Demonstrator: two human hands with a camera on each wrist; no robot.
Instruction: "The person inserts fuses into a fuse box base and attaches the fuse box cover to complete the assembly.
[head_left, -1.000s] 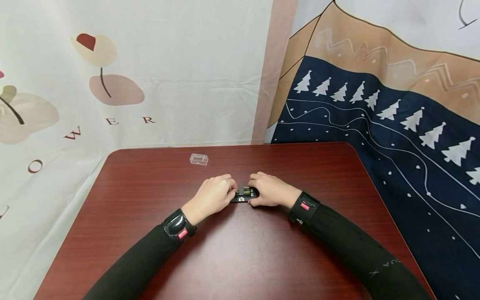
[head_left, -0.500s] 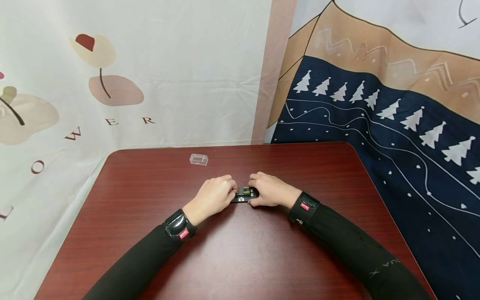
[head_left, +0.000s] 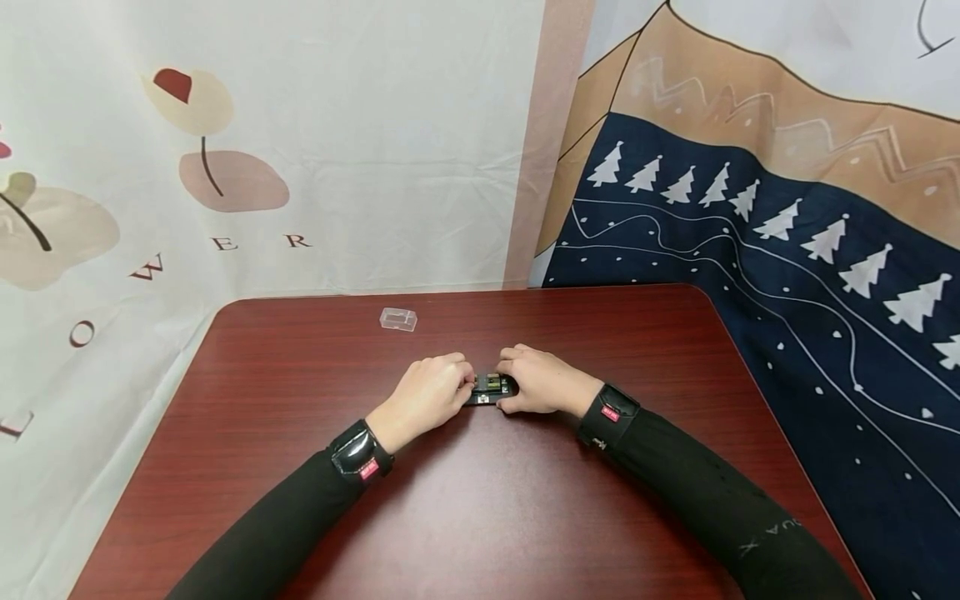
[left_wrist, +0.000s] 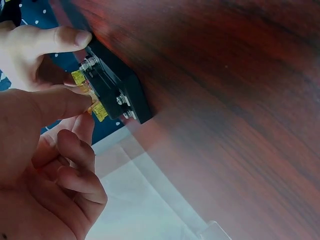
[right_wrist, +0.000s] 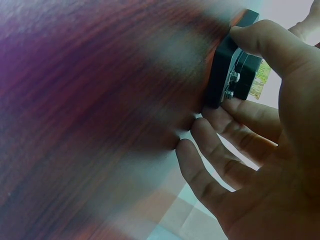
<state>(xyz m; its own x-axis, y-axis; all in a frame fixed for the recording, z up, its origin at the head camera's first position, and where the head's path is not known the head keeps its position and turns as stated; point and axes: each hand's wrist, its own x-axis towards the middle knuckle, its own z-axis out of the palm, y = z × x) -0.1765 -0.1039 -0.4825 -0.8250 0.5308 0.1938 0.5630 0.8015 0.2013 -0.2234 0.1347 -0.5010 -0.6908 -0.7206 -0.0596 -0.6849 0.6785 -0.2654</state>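
Observation:
A small black fuse block with metal screws lies on the table between the two hands. Yellow blade fuses stand up from its top. My left hand pinches a small fuse on the block between thumb and index finger; the fingertips hide most of it. The other left fingers are curled in. My right hand holds the block's right end, thumb on the near side, index finger on the far side. In the right wrist view, the block sits under the thumb, and the other fingertips touch the tabletop.
A clear plastic cover lies near the table's back edge, left of the hands. The reddish-brown table has rounded back corners. Printed cloths hang behind it.

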